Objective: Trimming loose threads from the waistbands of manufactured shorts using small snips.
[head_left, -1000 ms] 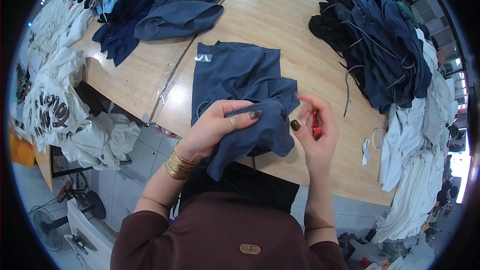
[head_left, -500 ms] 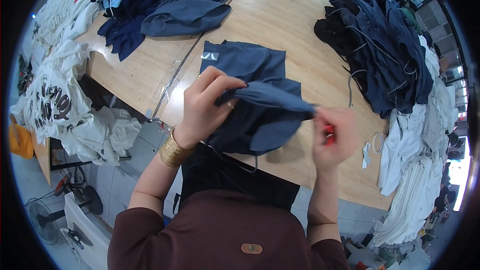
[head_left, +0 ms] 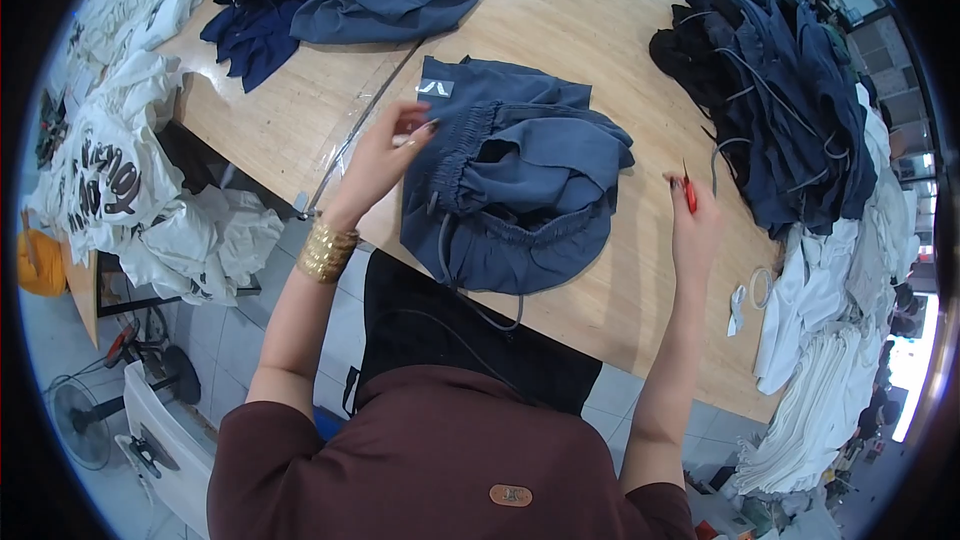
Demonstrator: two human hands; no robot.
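The wooden table (head_left: 600,30) carried navy drawstring shorts (head_left: 520,190) near its front edge, w/ waistband bunched. Left hand (head_left: 385,155) pinched the waistband at left, fingers together on fabric. Right hand (head_left: 692,215), apart from shorts, was clamped on small red snips (head_left: 689,192).

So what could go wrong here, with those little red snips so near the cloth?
The red snips in the right hand point up beside the blue shorts, so they might nick the fabric or a finger. The drawcord dangles off the table edge and could snag as the left hand tugs the waistband.
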